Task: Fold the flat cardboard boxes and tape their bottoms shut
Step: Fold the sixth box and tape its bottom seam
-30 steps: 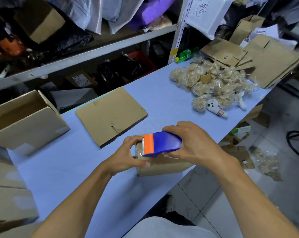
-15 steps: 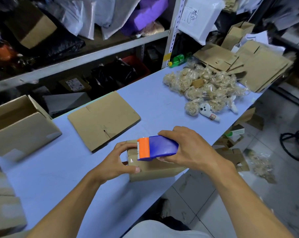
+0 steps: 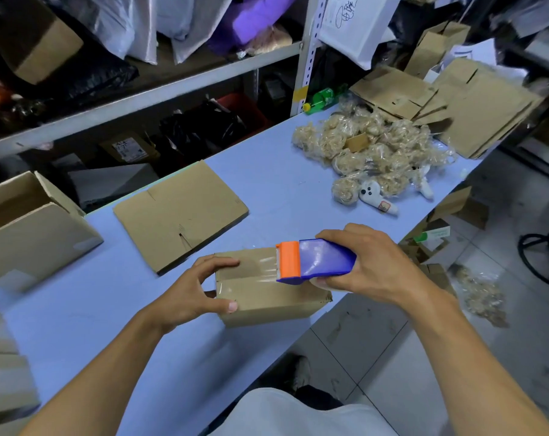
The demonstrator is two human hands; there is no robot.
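both forearms are bare from elbow to wrist, with no sleeve, watch, ring or glove on the left hand point(image 3: 188, 297) or the right hand point(image 3: 374, 269). below the blue table point(image 3: 285, 171) edge, a white garment point(image 3: 285, 413) covers the torso, and dark clothing shows just above it.
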